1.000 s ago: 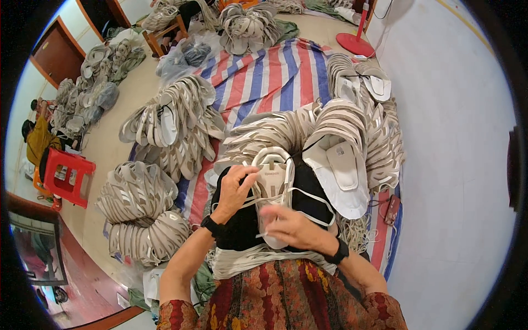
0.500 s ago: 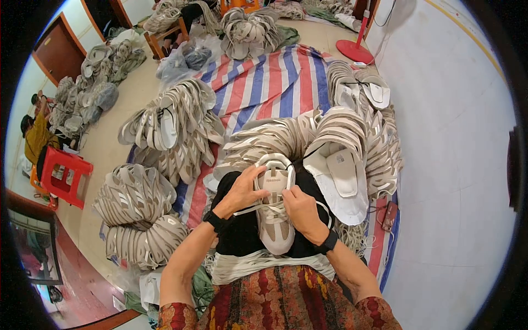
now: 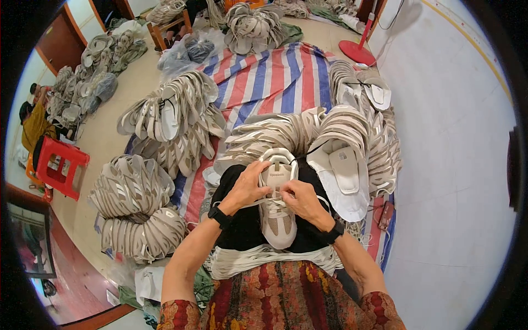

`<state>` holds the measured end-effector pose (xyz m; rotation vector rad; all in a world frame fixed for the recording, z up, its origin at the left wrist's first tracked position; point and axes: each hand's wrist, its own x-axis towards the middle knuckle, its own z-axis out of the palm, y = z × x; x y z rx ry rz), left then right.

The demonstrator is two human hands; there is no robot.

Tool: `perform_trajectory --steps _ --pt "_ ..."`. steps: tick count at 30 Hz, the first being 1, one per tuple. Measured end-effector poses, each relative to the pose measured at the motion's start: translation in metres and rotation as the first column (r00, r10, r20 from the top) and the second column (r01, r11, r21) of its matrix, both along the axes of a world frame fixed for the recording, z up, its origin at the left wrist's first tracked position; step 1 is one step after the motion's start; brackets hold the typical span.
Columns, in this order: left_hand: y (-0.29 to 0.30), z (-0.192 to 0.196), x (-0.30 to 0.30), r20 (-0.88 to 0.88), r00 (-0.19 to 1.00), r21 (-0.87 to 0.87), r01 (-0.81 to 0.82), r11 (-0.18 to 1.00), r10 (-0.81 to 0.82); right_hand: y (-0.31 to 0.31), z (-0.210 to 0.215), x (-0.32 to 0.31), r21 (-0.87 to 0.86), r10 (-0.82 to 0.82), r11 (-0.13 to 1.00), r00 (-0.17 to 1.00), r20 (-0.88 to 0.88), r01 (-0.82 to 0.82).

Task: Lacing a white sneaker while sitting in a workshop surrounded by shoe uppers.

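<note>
Both hands have been drawn together since the earlier frame: left hand (image 3: pixel 248 184) and right hand (image 3: pixel 302 199) are closed on the lace over the shoe (image 3: pixel 276 204), held lengthwise on the lap.

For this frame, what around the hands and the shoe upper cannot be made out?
- Head view: the fingertips of the left hand and right hand curl over the beige shoe upper, hiding the lace ends and eyelets.
- What lies beneath the black cloth is covered.
- The person by the red stool is too small and bent by the rim.
</note>
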<state>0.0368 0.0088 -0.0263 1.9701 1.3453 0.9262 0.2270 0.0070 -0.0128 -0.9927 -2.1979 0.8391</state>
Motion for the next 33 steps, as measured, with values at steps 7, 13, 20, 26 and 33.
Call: perform_trajectory --steps 7,13,20,26,33 --pt "-0.001 0.007 0.000 0.043 0.999 -0.062 0.016 0.998 -0.014 -0.010 0.007 -0.006 0.199 -0.231 0.964 0.925 0.302 0.176" --pt "-0.001 -0.004 -0.001 0.044 0.999 -0.041 -0.013 0.999 0.015 0.000 0.002 -0.009 0.276 -0.093 0.960 0.875 0.474 -0.048" --pt "0.004 -0.005 -0.001 -0.053 0.998 -0.022 -0.028 0.999 0.027 0.024 -0.007 -0.003 -0.028 0.126 0.992 0.991 0.037 -0.125" --pt "-0.010 0.014 -0.005 0.105 0.991 -0.068 -0.081 0.994 0.088 0.005 -0.002 0.004 0.019 0.001 1.000 1.000 0.023 -0.002" --pt "-0.033 0.053 -0.008 0.051 0.985 0.116 -0.169 0.979 0.164 0.006 -0.001 -0.017 -0.316 -0.226 0.930 0.970 -0.084 0.189"
